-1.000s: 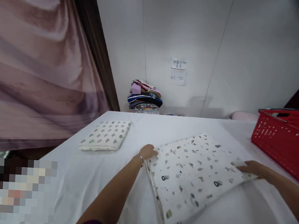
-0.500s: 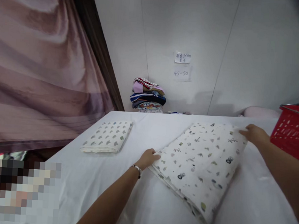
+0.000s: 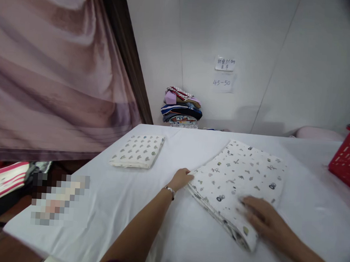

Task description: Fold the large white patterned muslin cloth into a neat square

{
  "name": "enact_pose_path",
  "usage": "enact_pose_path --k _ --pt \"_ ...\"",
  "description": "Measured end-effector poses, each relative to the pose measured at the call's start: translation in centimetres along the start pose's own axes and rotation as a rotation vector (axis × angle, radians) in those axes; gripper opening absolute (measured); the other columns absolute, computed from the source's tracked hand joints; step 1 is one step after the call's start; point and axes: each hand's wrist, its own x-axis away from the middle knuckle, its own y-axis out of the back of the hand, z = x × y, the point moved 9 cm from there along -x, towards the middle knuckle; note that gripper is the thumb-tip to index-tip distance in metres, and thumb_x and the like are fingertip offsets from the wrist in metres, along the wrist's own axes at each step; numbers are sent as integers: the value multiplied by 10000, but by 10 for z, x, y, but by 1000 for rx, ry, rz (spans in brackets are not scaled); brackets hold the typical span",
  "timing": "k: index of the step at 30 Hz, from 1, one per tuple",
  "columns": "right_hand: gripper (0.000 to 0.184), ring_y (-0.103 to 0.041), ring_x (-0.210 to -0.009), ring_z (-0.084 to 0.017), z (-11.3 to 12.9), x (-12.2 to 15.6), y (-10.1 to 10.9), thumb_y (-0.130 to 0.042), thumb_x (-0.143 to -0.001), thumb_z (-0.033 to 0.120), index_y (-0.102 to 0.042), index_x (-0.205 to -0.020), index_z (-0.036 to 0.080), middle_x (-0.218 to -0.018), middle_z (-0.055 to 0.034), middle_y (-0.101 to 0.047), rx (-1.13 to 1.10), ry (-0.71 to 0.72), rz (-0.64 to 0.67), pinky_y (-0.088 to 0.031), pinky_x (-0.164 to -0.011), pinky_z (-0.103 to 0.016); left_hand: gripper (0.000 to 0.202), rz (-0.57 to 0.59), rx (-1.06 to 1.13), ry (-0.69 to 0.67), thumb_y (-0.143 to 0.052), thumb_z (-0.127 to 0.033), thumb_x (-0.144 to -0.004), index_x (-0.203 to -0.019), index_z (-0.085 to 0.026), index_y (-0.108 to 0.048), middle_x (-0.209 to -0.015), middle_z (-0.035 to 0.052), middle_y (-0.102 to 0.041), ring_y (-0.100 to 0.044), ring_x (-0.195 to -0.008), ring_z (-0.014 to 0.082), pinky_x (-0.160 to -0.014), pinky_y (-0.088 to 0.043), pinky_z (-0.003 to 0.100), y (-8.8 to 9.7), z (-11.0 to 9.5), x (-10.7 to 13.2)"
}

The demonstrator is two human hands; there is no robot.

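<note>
Curtain [image 3: 49, 60]: pinkish-brown, hangs far left of the patterned cloth, beyond the table edge.
Table [image 3: 122, 211]: white cover; the patterned cloth lies on it, right of centre.
Small folded cloth [image 3: 138, 151]: white with a small print, flat on the table, well apart to the left of the patterned cloth.
Left hand [image 3: 182, 179]: at the left corner of the patterned cloth, fingers curled and touching its edge. Cannot tell whether it pinches the layers or only rests against them.
Bracelet [image 3: 170, 191]: thin band on the left wrist, just left of the patterned cloth.
Clothes pile [image 3: 182, 107]: mixed colours, stacked against the wall, behind and left of the patterned cloth.
Paper notes [image 3: 224, 72]: two slips on the wall above the patterned cloth; the lower one reads 45-50.
Patterned cloth [image 3: 243, 172]: white with small dark motifs, folded into several layers, set at an angle, stacked edges facing near-left.
Right hand [image 3: 261, 219]: laid flat on the near corner of the patterned cloth, fingers spread wide, nothing gripped; slightly blurred.
Red basket [image 3: 348, 157]: slotted plastic, right of the patterned cloth, well apart, cut off by the frame.
</note>
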Motion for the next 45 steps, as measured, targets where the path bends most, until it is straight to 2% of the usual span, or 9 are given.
enact_pose_path --k 2,4,11,17,22,26,33,37,45 --pt "504 -474 -1178 -270 54 23 -16 -539 -809 450 -480 -1283 286 -1304 -60 -503 52 183 63 -419 -964 -463 192 -16 -1 1 -566 -248 -680 -815 -140 -652 -842 54 -669 -587 -806 184 -667 -425 244 0 -2 0" --pt "550 -459 -1191 -284 79 38 -20 -548 -801 440 -452 -1309 252 -1324 -89 -478 109 277 51 -407 -967 -494 193 -20 3 4 -572 -237 -677 -818 -131 -652 -858 66 -670 -587 -814 187 -675 -427 249 0 -5 3" --pt "394 -574 -1047 -245 49 69 -1 -466 -834 316 -530 -1220 277 -1172 -56 -601 117 178 29 -518 -836 -406 202 10 66 -60 -579 -256 -701 -865 -157 -644 -882 37 -671 -590 -782 159 -650 -428 230 -1 -12 38" --pt "395 -528 -1115 -247 69 88 0 -487 -815 307 -540 -1203 260 -1226 -68 -560 82 230 -5 -471 -913 -428 171 -61 82 -65 -568 -258 -729 -866 -174 -623 -892 35 -652 -577 -804 163 -683 -425 246 -15 7 68" --pt "388 -521 -1116 -258 74 81 4 -493 -825 422 -566 -1165 251 -1226 -64 -560 45 55 32 -484 -897 -418 307 -289 171 -180 -517 -402 -818 -1017 -176 -578 -1044 53 -601 -561 -895 147 -786 -428 248 -3 10 84" --pt "319 -550 -1055 -240 80 62 21 -412 -872 428 -620 -1028 243 -1134 -64 -607 -42 -73 -63 -486 -873 -392 254 -446 89 -428 -505 -373 -848 -1006 -202 -608 -1101 51 -572 -508 -1031 162 -900 -386 280 8 -15 112" --pt "268 -576 -895 -214 115 15 3 -420 -863 392 -640 -892 243 -954 -34 -652 -135 -40 211 -468 -778 -362 251 -93 -207 -808 -476 -389 -875 -974 -242 -653 -1047 38 -619 -491 -1040 184 -948 -296 349 -51 -68 150" --pt "258 -563 -819 -194 115 13 -11 -420 -850 361 -641 -814 233 -868 -28 -637 -137 -92 288 -442 -701 -319 258 -65 -295 -864 -436 -366 -899 -959 -238 -651 -1009 39 -620 -498 -995 177 -903 -308 347 -62 -69 152" --pt "326 -546 -862 -171 104 24 -22 -326 -902 330 -630 -836 233 -903 -23 -610 -102 -166 227 -416 -692 -284 239 -107 -329 -946 -421 -333 -911 -980 -227 -624 -968 31 -612 -497 -950 164 -857 -336 336 -63 -70 154"
